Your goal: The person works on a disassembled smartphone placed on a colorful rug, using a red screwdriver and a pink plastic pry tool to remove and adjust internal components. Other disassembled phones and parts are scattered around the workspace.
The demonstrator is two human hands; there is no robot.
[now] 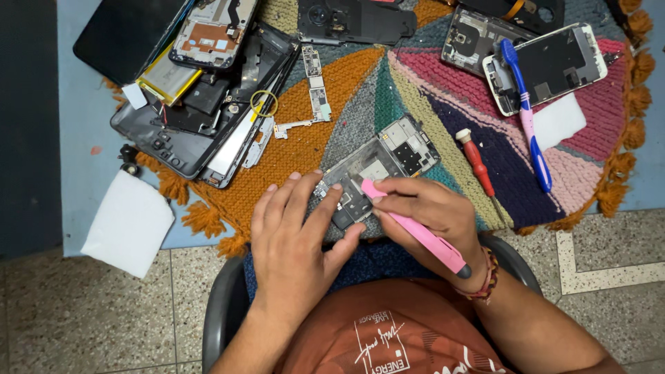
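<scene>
— Where do we have the phone frame (377,173) right now?

— It lies at the near edge of the woven mat (305,149), straight ahead of us. Our left hand (298,235) rests flat on its lower left corner, fingers spread, pinning it down rather than closing around it. Our right hand (433,215) is wrapped around the pink tool (415,232), with the tip touching the frame's middle.

— How do we judge the frame will handle?

— Light and thin, we think, stiff along the edges but fragile inside, where bare circuit parts show. The outer rim looks like the safest place to hold; the open centre is best left to the tool.

— And what sits around it?

— At two o'clock, the red screwdriver (476,161) lies just beside the frame. Farther, toward one o'clock, a blue and pink toothbrush (528,118) leans across another opened phone (554,64). At twelve, a narrow circuit board (316,83). At ten, a heap of dismantled phones (201,104) with a yellow-edged battery (166,79).

— The surface?

— The mat is soft, knitted in orange, grey and pink with a fringe, so small parts should not slide. It lies on a pale blue sheet (83,118) over speckled stone floor (90,325). A white pad (128,221) sits at nine.
</scene>
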